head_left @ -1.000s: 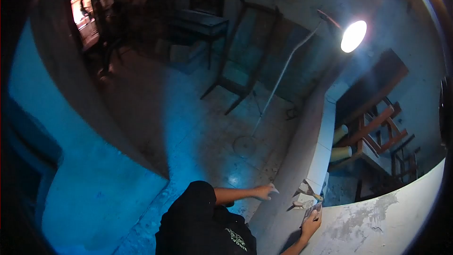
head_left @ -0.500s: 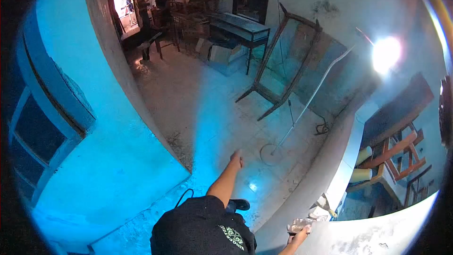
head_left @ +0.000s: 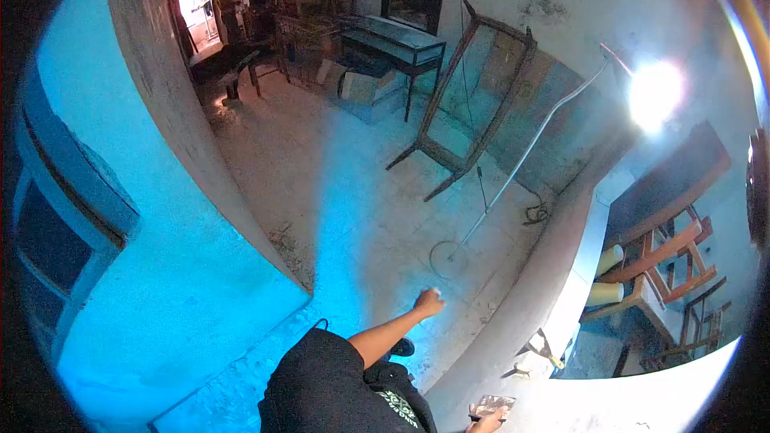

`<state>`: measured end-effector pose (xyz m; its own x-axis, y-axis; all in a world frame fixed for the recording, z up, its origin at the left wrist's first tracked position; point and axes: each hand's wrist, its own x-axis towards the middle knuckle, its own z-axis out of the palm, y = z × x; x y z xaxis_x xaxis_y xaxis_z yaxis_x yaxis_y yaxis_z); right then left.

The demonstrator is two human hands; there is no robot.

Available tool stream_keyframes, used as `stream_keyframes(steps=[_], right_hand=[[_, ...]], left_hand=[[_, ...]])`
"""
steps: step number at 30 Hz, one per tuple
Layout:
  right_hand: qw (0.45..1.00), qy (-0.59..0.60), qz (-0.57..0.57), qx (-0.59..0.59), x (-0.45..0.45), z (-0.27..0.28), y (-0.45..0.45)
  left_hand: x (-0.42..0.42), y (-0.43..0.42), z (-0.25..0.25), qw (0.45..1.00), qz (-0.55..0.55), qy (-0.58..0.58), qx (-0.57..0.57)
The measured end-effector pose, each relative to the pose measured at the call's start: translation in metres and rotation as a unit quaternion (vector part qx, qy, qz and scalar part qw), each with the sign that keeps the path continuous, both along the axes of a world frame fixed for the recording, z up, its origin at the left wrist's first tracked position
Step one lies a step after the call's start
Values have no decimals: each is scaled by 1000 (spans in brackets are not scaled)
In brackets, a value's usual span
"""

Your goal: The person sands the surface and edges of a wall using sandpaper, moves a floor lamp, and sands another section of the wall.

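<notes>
My left hand (head_left: 431, 302) is held out low over the tiled floor, its fingers closed. A small pale bit shows at the fingers, too small to name. Near the bottom edge, my right hand (head_left: 489, 423) grips a small flat rectangular object (head_left: 492, 407), brownish and shiny, beside the white ledge (head_left: 605, 401). Just beyond it on the ledge lie whitish pieces (head_left: 529, 362) and a thin tool with a yellowish tip (head_left: 555, 360). The black shirt (head_left: 337, 385) covers part of my arms.
A bright lamp (head_left: 656, 96) hangs from a bent stand with a round base (head_left: 455, 261) on the floor ahead. A wooden frame (head_left: 481, 104) leans by the wall. Stacked wooden furniture (head_left: 666, 261) stands beyond the ledge. A glass-topped table (head_left: 393, 38) and people (head_left: 228, 8) are farther back.
My left hand has swung right and lower, nearer the lamp base. My right hand, still gripping the flat object, has shifted down and left in view. The whole view has turned slightly.
</notes>
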<state>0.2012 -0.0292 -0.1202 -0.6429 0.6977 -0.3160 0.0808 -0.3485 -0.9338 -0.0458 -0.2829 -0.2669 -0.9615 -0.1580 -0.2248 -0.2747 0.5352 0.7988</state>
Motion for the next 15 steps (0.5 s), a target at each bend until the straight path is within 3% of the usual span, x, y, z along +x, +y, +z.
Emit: stream_keyframes(steps=[1,4,6,7,9,15], right_hand=[[989,-81,-70,-101,-2,-12,13],[994,4,-51,-95,1,-40,24],[999,-3,-22,36,-8,-24,15],[1000,20,16,17,-10,-34,26],[981,-154,35,115,-19,20,6],[989,-64,-7,133,-83,20,19]], left_hand=[[-2,7,-4,999,-31,35,3],[2,24,40,992,-106,44,52],[8,34,70,985,-141,61,73],[10,38,82,977,-178,77,94],[10,51,94,971,-215,68,81],[-12,87,113,942,-309,110,73]])
